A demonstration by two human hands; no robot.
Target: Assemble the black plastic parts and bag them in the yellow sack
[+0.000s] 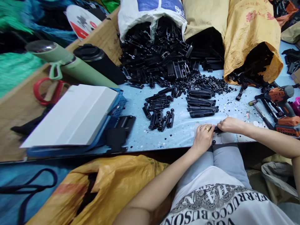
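Note:
At the front edge of the blue tabletop [145, 140], my left hand [203, 136] and my right hand [228, 125] meet over a small black part [217, 129]. The fingers of both are closed on it and cover most of it, so its exact kind does not show. A ring sits on a left finger. Just beyond my hands lies a stack of long black plastic pieces [202, 103]. Left of that are shorter black pieces [161, 118] in a loose group. Small pins or screws [214, 83] are heaped behind the stack.
A white sack [150, 15] spills black parts at the back, beside a beige sack [206, 15] and a yellow sack [250, 31]. On the right lie a hammer [262, 114] and a cordless drill [284, 106]. Red scissors [48, 90], a green bottle [79, 67] and a white box [72, 115] occupy the left.

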